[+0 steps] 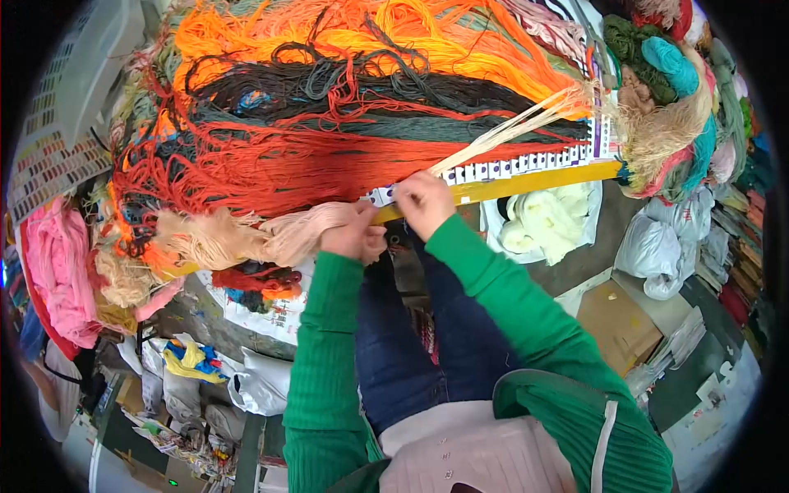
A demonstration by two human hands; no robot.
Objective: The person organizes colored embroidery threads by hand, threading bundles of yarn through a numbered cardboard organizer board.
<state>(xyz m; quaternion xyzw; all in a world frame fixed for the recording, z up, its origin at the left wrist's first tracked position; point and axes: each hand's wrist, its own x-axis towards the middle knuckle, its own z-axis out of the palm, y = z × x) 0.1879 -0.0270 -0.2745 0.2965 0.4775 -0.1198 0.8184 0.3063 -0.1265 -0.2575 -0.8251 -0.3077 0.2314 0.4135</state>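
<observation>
My left hand is closed around the end of a pale peach skein of thread, whose loose tail spreads leftward over the table edge. Just right of it, my right hand is closed with fingertips pinched together. A band of cream threads runs from its fingers up to the right, across the other strands. Under and beside both hands lies a row of white cards with dark dots, along a yellow bar. Long red threads lie just beyond my hands.
Orange threads and black threads cover the table's far part. Mixed skeins hang at the right. Pink yarn sits at the left. Below the bar are pale yellow yarn, a plastic bag and a cardboard box.
</observation>
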